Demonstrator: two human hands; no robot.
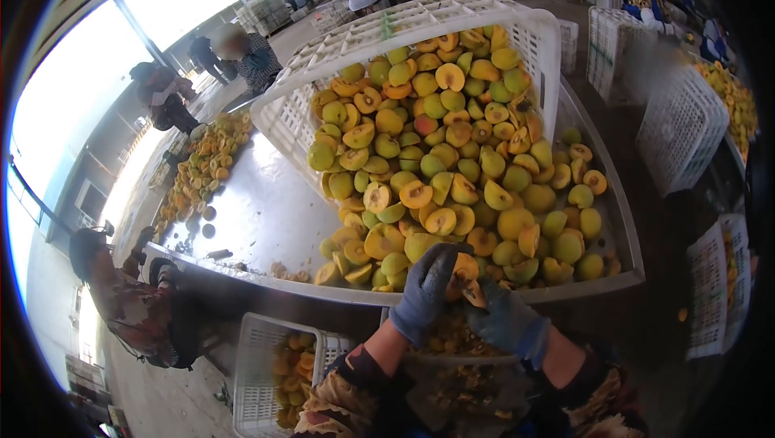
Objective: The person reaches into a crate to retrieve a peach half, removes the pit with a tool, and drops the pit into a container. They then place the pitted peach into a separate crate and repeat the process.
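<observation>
Between the gloved hands (424, 294), a cut fruit (464, 274)

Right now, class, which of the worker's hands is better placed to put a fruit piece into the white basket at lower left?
Probably the left hand: it is nearer the white basket, while the right hand lies on the far side of the fruit piece between them.
</observation>
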